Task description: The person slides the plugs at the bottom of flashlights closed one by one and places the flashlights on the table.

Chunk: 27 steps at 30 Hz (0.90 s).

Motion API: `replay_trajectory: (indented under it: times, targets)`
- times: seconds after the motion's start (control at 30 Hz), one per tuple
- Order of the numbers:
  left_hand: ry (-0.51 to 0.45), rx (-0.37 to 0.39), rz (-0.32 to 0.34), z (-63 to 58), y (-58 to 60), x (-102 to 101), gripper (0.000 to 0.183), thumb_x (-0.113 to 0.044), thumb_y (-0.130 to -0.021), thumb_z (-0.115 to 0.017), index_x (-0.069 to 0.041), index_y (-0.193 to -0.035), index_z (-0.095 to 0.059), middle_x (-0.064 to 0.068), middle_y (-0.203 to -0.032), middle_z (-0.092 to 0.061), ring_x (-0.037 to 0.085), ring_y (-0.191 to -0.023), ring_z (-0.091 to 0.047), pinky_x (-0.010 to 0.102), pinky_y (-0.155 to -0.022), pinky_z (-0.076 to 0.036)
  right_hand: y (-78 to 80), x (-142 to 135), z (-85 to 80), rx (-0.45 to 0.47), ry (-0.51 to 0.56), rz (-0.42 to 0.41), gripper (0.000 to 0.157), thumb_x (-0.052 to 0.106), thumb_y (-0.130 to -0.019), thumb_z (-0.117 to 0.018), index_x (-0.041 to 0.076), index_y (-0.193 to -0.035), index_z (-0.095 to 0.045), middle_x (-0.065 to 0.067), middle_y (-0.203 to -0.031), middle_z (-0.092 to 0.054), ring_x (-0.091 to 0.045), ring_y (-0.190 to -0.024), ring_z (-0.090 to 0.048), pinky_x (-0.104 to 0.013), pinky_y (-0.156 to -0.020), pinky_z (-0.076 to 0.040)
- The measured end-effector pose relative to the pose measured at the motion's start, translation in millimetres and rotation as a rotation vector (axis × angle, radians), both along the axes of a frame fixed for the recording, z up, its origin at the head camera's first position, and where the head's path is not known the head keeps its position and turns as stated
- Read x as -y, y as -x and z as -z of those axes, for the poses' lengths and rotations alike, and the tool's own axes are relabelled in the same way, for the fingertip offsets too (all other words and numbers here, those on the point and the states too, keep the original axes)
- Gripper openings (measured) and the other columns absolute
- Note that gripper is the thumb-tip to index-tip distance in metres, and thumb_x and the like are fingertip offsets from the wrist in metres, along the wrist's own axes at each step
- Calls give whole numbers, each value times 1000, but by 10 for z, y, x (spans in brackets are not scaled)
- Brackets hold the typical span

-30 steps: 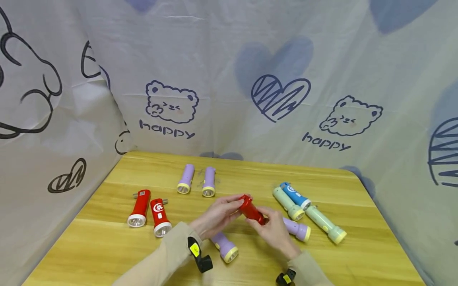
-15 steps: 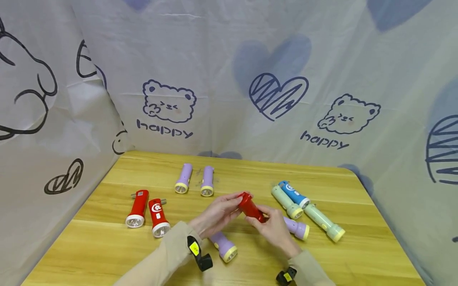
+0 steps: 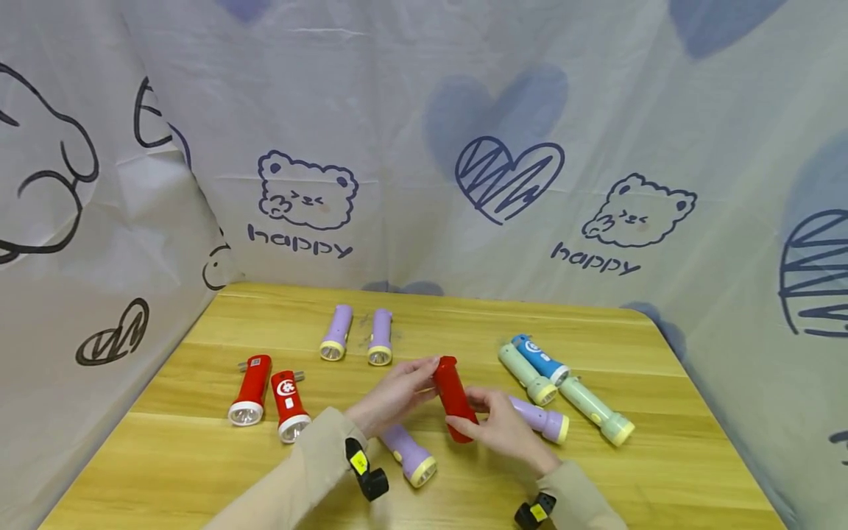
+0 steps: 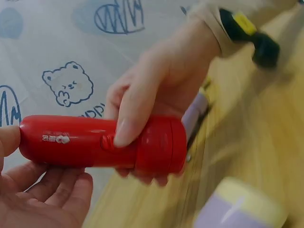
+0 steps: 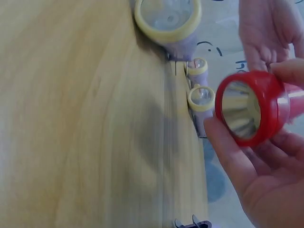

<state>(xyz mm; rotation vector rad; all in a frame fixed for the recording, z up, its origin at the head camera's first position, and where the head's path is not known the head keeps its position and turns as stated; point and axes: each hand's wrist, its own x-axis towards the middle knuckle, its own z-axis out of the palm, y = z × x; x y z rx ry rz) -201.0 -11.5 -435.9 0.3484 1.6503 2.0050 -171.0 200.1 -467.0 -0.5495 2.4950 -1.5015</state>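
A red flashlight [image 3: 454, 397] is held above the table between both hands. My right hand [image 3: 500, 427] grips its wide lens end; in the left wrist view that thumb lies next to the raised switch [image 4: 108, 142]. My left hand [image 3: 391, 397] holds the narrow tail, thumb against the tip and fingers beneath, as the left wrist view shows. The reflector [image 5: 241, 111] faces the right wrist camera, unlit. Below the left hand lies a purple flashlight [image 3: 412, 458] with a yellow rim; another purple flashlight [image 3: 543, 421] is partly hidden behind the right hand.
Two red flashlights [image 3: 252, 390] with white rims lie at the left, their plug prongs out. Two purple flashlights [image 3: 338, 333] lie at the back. On the right, two green flashlights [image 3: 596, 412] and a blue flashlight [image 3: 542, 359] lie close together. Behind the table hangs a printed cloth [image 3: 411, 221].
The red flashlight has turned in the hands, its lens end swinging toward me so that more of its length shows. The flashlights on the table stay put; the head view shifts slightly.
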Motion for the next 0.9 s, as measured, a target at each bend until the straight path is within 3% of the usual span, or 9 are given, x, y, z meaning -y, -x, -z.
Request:
replay_trajectory:
  times: [0.17,0.3,0.47,0.63,0.77,0.9]
  targets:
    - [191,-155,-15,-33,28,67,50,-34,-110,-39,2,-141,-55,21,-142,-59,32,-131,-57,47,-114,-47,9,-2,-12,78,56,-112,38,23,-96,-68,1,-127,-65,-22,-120,-71,-14,-102,-70,-21,-88,-56]
    - [294,-251,-26,-76,46,139,52,-36,-110,-37,2,-139,-56,22,-141,-60,35,-128,-59,49,-112,-48,23,23,-38,169,124,-121,44,22,-98,-65,-6,-132,-60,-28,-121,-69,-10,-96,-71,-20,-84,-59]
    - [493,-388,-90,-113,34,242,52,-39,-110,-38,-2,-145,-51,18,-144,-58,36,-129,-59,52,-111,-47,64,65,-87,303,214,-39,53,28,-100,-63,-8,-137,-54,-25,-123,-68,-10,-96,-70,-24,-83,-60]
    - [745,-596,-166,-101,3,357,51,-39,-107,-45,-7,-147,-51,13,-145,-59,33,-132,-57,51,-112,-46,154,123,-128,346,293,56,55,31,-101,-61,-9,-137,-52,-29,-129,-64,-13,-99,-70,-35,-90,-62]
    - [873,-769,-189,-83,-22,458,47,-34,-106,-50,-6,-144,-54,15,-144,-59,33,-133,-57,50,-114,-45,264,198,-155,388,385,166,58,34,-100,-62,-9,-137,-52,-22,-124,-65,-15,-100,-68,-48,-97,-58]
    - [964,-868,-181,-50,-50,564,45,-29,-105,-54,-4,-142,-55,16,-143,-59,34,-133,-56,50,-113,-46,398,260,-185,377,406,266,57,39,-99,-63,-7,-131,-57,-15,-116,-67,-16,-95,-69,-50,-97,-58]
